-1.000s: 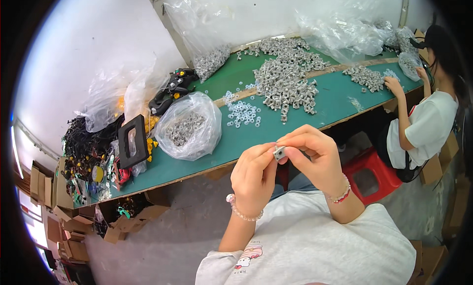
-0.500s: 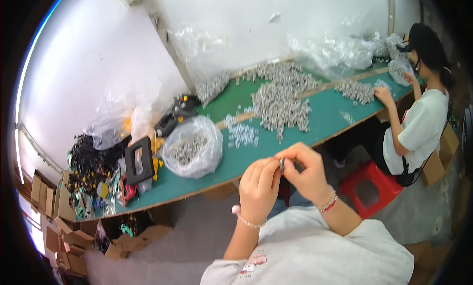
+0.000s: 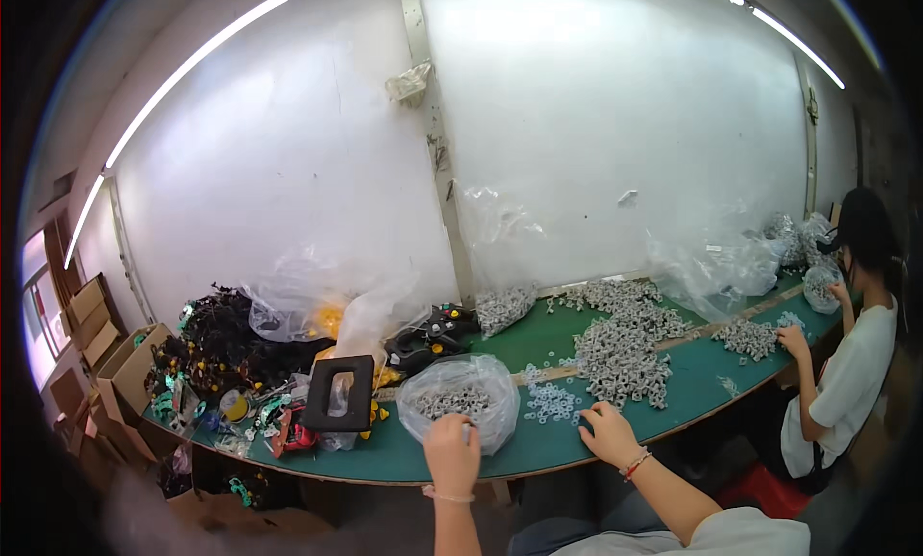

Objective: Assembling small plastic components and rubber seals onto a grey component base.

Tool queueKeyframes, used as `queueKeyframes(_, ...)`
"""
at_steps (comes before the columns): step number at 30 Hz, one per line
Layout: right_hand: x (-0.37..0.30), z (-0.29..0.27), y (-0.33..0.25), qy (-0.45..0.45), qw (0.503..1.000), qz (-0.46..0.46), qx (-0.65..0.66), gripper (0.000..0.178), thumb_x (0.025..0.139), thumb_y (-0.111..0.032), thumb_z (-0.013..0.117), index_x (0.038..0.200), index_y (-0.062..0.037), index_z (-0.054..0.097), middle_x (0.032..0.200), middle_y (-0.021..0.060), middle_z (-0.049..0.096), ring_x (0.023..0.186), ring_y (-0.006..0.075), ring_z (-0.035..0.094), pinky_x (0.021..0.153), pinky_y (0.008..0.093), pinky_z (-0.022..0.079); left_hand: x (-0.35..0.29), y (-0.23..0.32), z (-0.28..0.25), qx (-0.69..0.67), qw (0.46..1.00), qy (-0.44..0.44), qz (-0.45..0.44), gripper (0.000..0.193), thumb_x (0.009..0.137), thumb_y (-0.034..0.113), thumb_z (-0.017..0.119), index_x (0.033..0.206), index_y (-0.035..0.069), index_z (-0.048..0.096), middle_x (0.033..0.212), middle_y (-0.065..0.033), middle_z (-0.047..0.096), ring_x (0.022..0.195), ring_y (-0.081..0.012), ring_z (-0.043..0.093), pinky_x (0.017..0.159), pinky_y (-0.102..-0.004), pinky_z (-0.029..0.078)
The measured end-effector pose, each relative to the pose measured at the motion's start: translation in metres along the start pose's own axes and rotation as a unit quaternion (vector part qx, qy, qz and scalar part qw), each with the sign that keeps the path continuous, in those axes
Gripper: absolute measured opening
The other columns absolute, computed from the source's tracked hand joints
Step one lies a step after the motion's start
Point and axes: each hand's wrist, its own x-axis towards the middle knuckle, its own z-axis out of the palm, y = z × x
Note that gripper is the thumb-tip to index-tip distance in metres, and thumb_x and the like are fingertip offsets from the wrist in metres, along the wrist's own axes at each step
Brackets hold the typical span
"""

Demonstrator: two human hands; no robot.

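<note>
Two hands (image 3: pixel 613 436) have parted, left (image 3: pixel 452 453) beside one bag (image 3: pixel 502 423).

The left forearm (image 3: pixel 457 529) rises almost upright from below, passing the front edge of the bench (image 3: pixel 377 460). The left hand (image 3: pixel 452 452) is above the bench, its back toward the viewer, fingers (image 3: pixel 444 427) curled; how tightly they close, I cannot tell. The right forearm (image 3: pixel 668 494) slants up and leftward. The right hand (image 3: pixel 611 436) is near the same edge, well apart from the left, back upward, its fingers (image 3: pixel 596 414) bent, with a gap before the thumb (image 3: pixel 589 441).
</note>
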Motion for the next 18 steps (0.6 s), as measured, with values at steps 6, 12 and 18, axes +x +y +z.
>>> queueKeyframes(6, 0.026, 0.017, 0.012, -0.107, 0.99, 0.084, 0.033, 0.022, 0.081, -0.018, 0.064, 0.101, -0.0106, 0.061, 0.094, 0.01, 0.054, 0.072, 0.0301, 0.06, 0.064, 0.0401, 0.051, 0.016, -0.043, 0.027, 0.088, 0.994, -0.013, -0.055, 0.01, 0.073, 0.012, 0.065, 0.08, 0.005, 0.062, 0.088, -0.008, 0.062, 0.089, -0.0266, 0.057, 0.082, -0.0386, 0.038)
queueKeyframes(12, 0.052, 0.02, 0.0, -0.083, 0.995, -0.009, 0.052, 0.013, 0.081, -0.017, 0.064, 0.091, -0.0094, 0.063, 0.086, 0.0069, 0.056, 0.069, 0.0273, 0.061, 0.059, 0.0371, 0.05, 0.017, -0.034, 0.032, 0.127, 0.98, -0.04, -0.147, 0.012, 0.076, 0.016, 0.065, 0.078, 0.005, 0.062, 0.086, -0.0071, 0.061, 0.088, -0.0252, 0.056, 0.084, -0.0384, 0.037)
queueKeyframes(18, 0.064, 0.031, 0.008, -0.085, 0.99, 0.03, 0.112, 0.005, 0.081, -0.01, 0.063, 0.085, -0.0073, 0.062, 0.083, 0.0079, 0.056, 0.066, 0.0278, 0.06, 0.057, 0.0352, 0.05, 0.032, -0.017, 0.04, 0.147, 0.97, -0.039, -0.19, 0.013, 0.078, 0.015, 0.064, 0.085, 0.005, 0.063, 0.092, -0.0078, 0.06, 0.092, -0.0264, 0.054, 0.086, -0.0381, 0.035)
